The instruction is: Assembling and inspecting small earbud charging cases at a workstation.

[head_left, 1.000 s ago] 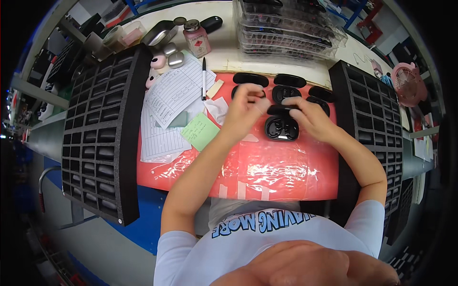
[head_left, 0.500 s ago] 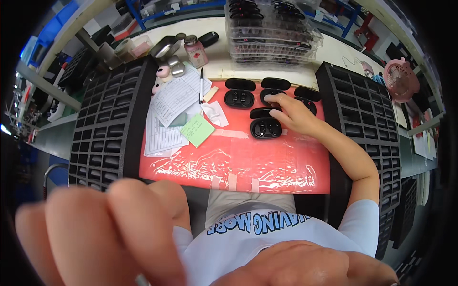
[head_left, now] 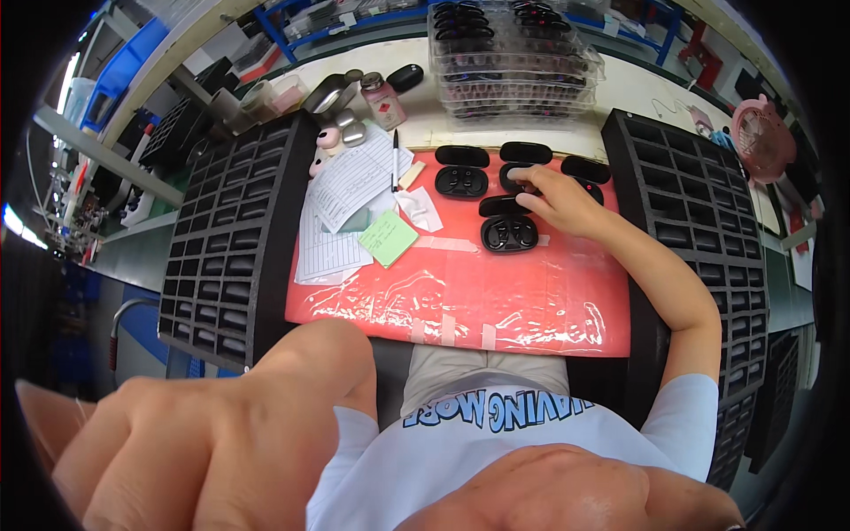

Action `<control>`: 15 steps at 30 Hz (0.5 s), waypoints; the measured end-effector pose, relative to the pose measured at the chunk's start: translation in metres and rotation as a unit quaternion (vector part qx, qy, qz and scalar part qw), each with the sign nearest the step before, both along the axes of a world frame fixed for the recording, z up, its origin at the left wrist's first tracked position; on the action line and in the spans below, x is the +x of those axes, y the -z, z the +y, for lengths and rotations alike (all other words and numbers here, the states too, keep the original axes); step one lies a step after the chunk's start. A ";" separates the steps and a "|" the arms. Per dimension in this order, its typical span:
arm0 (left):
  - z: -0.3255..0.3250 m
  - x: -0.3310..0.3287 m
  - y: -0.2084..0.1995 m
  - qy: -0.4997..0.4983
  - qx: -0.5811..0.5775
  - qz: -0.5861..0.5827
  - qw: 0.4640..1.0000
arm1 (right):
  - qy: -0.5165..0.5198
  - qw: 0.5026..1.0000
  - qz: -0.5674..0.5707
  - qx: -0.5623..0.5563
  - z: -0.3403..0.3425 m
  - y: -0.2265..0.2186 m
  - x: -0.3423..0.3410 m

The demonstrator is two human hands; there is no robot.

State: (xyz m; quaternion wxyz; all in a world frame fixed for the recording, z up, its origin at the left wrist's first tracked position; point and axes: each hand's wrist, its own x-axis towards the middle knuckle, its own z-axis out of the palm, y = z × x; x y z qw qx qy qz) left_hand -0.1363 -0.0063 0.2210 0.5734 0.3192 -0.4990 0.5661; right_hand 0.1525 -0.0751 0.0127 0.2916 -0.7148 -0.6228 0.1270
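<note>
On the red mat [head_left: 425, 292] lie several open black earbud cases, with dark earbuds visible in some. My right hand [head_left: 562, 203] reaches over the back middle case [head_left: 513, 181]. Its index finger touches that case's inside, while the thumb sits apart, beside the raised lid of the front case [head_left: 509, 234]. Another case [head_left: 460, 181] is to the left, and one [head_left: 589, 186] is partly covered behind my hand. Large and close at the lower left, my left hand [head_left: 177, 442] is raised with curled fingers. Its fingertips are out of sight, and anything in them is hidden.
Black foam trays with compartments [head_left: 221, 239] flank the mat; the right one [head_left: 691, 212] stands near my forearm. Papers [head_left: 354, 181], a pen [head_left: 396, 159] and green notes [head_left: 388, 237] lie left. Behind are a pink-labelled bottle [head_left: 382, 102], stacked clear trays [head_left: 513, 71] and a pink fan [head_left: 761, 142].
The whole view has shifted slightly rightward across the scene's left side. My left hand shows more of its back and sits a little lower. My right hand stays at the same case.
</note>
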 end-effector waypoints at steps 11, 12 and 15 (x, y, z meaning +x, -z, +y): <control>0.023 0.009 -0.012 -0.063 0.018 0.082 0.995 | 0.017 0.999 0.007 0.051 -0.002 0.010 0.014; 0.019 0.001 -0.014 -0.074 0.016 0.086 0.993 | 0.018 0.997 -0.021 0.067 0.000 -0.009 0.008; 0.014 -0.012 -0.014 -0.083 0.021 0.084 0.993 | 0.006 0.956 -0.157 0.249 -0.017 -0.069 -0.006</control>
